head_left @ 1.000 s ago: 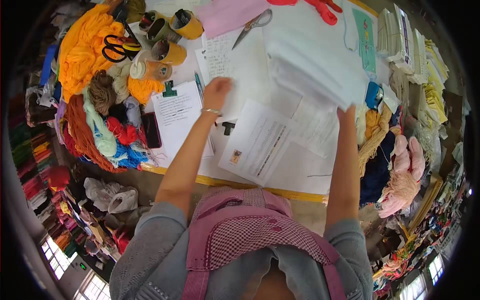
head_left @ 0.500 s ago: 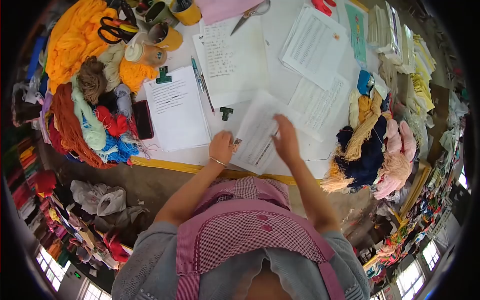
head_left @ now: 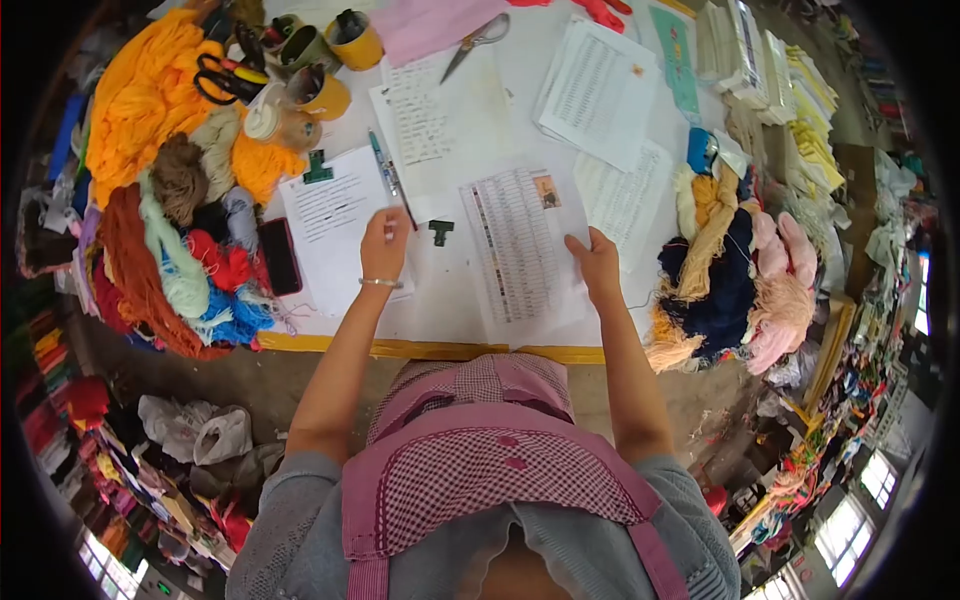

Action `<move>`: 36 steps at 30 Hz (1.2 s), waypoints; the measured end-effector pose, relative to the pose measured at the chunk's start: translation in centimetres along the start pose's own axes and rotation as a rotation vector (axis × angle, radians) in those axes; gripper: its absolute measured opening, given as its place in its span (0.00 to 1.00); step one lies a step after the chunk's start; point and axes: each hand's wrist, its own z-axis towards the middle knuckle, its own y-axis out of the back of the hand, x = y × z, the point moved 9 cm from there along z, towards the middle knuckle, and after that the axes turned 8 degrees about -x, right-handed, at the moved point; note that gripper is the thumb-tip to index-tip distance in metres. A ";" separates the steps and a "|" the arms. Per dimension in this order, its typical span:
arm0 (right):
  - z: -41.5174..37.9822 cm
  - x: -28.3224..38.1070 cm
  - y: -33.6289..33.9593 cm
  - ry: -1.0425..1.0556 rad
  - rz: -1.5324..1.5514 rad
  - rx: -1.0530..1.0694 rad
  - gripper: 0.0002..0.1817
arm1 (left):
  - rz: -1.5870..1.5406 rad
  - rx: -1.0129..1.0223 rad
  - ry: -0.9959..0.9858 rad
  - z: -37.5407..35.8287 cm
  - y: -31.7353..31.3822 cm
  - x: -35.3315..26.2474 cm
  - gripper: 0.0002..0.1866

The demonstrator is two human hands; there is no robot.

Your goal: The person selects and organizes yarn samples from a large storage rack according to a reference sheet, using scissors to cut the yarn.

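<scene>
A printed sheet with dense columns and a small coloured picture lies in front of me, its long sides upright. My right hand is at its right edge, thumb and fingers closed on the paper. My left hand is closed, fingers curled, over the lower right side of a stack of written pages; whether anything is in it I cannot make out. Between my left hand and the printed sheet lies a dark green clip. A second green clip sits at the top of the written stack.
Yarn heaps flank the papers, orange yarn at left and navy yarn at right. A phone, pens, scissors and a yellow cup stand or lie around. More printed sheets lie at upper right.
The printed sheet has turned; its picture is now at the upper right. My left hand has left it and moved left to the written stack. My right hand has moved slightly right.
</scene>
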 end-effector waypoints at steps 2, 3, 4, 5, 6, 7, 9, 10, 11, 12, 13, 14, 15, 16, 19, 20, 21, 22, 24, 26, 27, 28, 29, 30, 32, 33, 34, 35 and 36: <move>0.2 -2.4 0.7 -0.095 0.156 -0.020 0.11 | 0.028 0.145 0.003 -1.6 -2.2 2.4 0.11; 0.3 -3.4 1.0 -0.137 0.251 -0.052 0.12 | 0.021 0.160 0.002 -2.2 -2.8 2.7 0.11; 0.5 -4.5 1.2 -0.178 0.348 -0.082 0.12 | 0.070 0.158 -0.014 -2.7 -3.2 3.0 0.11; 0.7 -5.2 1.2 -0.184 0.345 -0.092 0.12 | 0.119 0.156 -0.029 -3.1 -3.4 2.5 0.12; 1.0 -6.2 1.5 -0.209 0.342 -0.129 0.13 | 0.160 0.188 -0.019 -3.5 -3.9 2.3 0.16; 1.2 -7.2 1.7 -0.235 0.338 -0.164 0.14 | 0.159 0.198 -0.017 -3.6 -4.4 2.0 0.16; 1.7 -8.2 2.4 -0.199 0.235 -0.221 0.15 | 0.277 0.204 -0.043 -3.5 -5.1 1.7 0.21; 1.8 -8.5 2.9 -0.154 0.134 -0.271 0.16 | 0.278 0.212 -0.042 -3.3 -5.5 1.5 0.21; 1.7 -8.8 3.0 -0.161 0.132 -0.275 0.16 | 0.342 0.211 -0.121 -3.2 -5.9 0.9 0.22; 1.4 -7.7 4.0 -0.015 -0.060 -0.377 0.18 | 0.404 0.210 -0.201 -3.2 -6.2 0.4 0.24; 0.8 -6.5 4.7 0.131 -0.254 -0.476 0.21 | 0.403 0.218 -0.202 -3.2 -6.3 0.3 0.24; 0.5 -6.7 4.7 0.126 -0.256 -0.482 0.21 | 0.426 0.244 -0.195 -3.3 -6.7 0.6 0.24; 0.2 -6.5 4.6 0.174 -0.315 -0.480 0.22 | 0.447 0.269 -0.189 -3.4 -7.0 0.8 0.24; -0.2 -6.3 4.4 0.220 -0.375 -0.478 0.23 | 0.443 0.278 -0.191 -3.4 -7.2 0.9 0.24; -1.3 -6.5 3.2 0.238 -0.397 -0.422 0.23 | 0.465 0.275 -0.268 -4.0 -7.2 0.1 0.24; -1.8 -6.7 2.9 0.221 -0.413 -0.414 0.22 | 0.488 0.241 -0.350 -4.1 -7.0 -1.2 0.23; -2.2 -6.8 2.8 0.212 -0.414 -0.420 0.22 | 0.512 0.206 -0.432 -4.3 -7.0 -2.4 0.22; -2.7 -6.5 2.4 0.257 -0.419 -0.395 0.21 | 0.510 0.217 -0.436 -4.4 -7.4 -2.6 0.22; -3.5 -5.9 1.5 0.321 -0.416 -0.353 0.20 | 0.325 0.271 -0.463 -4.9 -8.4 -3.2 0.21; -4.2 -5.6 0.6 0.342 -0.364 -0.310 0.19 | 0.261 0.307 -0.457 -5.6 -10.0 -3.2 0.20; -4.6 -5.3 0.2 0.366 -0.340 -0.301 0.19 | 0.196 0.336 -0.447 -6.2 -11.0 -2.8 0.20; -4.9 -5.2 -0.3 0.374 -0.327 -0.280 0.19 | 0.220 0.330 -0.346 -6.3 -11.8 -1.5 0.19; -5.2 -4.9 -0.7 0.382 -0.316 -0.261 0.19 | 0.218 0.337 -0.347 -6.5 -12.5 -1.3 0.19; -5.5 -4.6 -1.1 0.392 -0.294 -0.233 0.19 | 0.220 0.395 -0.120 -6.5 -13.4 0.9 0.20; -6.1 -4.4 -1.8 0.376 -0.281 -0.204 0.20 | 0.218 0.456 0.105 -7.1 -14.4 3.1 0.21; -6.2 -4.4 -2.2 0.359 -0.298 -0.180 0.21 | 0.193 0.443 0.164 -7.2 -14.4 3.5 0.22; -6.4 -4.3 -2.2 0.356 -0.300 -0.184 0.21 | 0.169 0.429 0.223 -7.3 -14.4 4.1 0.23; -6.6 -4.1 -2.3 0.337 -0.319 -0.184 0.22 | 0.169 0.433 0.222 -7.3 -14.4 4.2 0.23; -6.7 -4.0 -2.3 0.318 -0.337 -0.185 0.23 | 0.135 0.432 0.250 -7.3 -14.4 4.5 0.23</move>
